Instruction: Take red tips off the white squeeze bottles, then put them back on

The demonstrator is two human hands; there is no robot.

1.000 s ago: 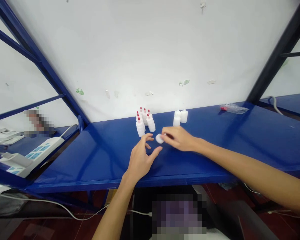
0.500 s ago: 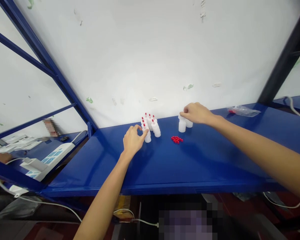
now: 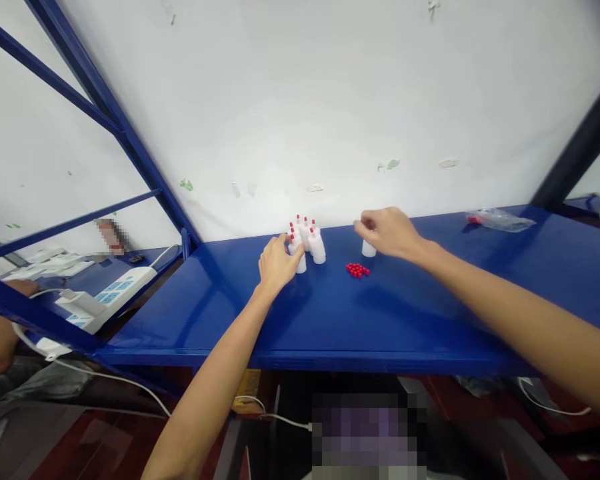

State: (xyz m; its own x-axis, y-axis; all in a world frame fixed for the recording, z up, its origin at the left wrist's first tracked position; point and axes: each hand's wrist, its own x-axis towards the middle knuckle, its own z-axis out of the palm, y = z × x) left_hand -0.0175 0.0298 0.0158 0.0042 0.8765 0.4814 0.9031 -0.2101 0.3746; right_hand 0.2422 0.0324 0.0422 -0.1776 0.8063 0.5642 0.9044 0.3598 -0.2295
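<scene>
My left hand (image 3: 279, 261) has its thumb and fingers closed around the front-left white dropper bottle (image 3: 301, 267), which has a red tip cap. Several more capped white bottles (image 3: 319, 250) stand close together beside and behind it. Over to the right, my right hand (image 3: 386, 229) has its fingers curled together above a white bottle (image 3: 369, 249), whose top is hidden by the hand. What those fingers grip, if anything, does not show. A pile of small red caps (image 3: 358, 270) lies on the blue table (image 3: 330, 320), between the hands and nearer to me.
A clear plastic bag (image 3: 500, 219) with something red inside lies at the back right. White power strips (image 3: 113, 303) and a cable are on the neighbouring table at left, where another person's arm (image 3: 0, 333) reaches in. The white wall (image 3: 330, 120) rises behind.
Both hands have moved apart from the middle, uncovering the red caps. My left hand has gone to the front-left capped bottle and closed on it; my right hand has moved back to the right-hand bottles.
</scene>
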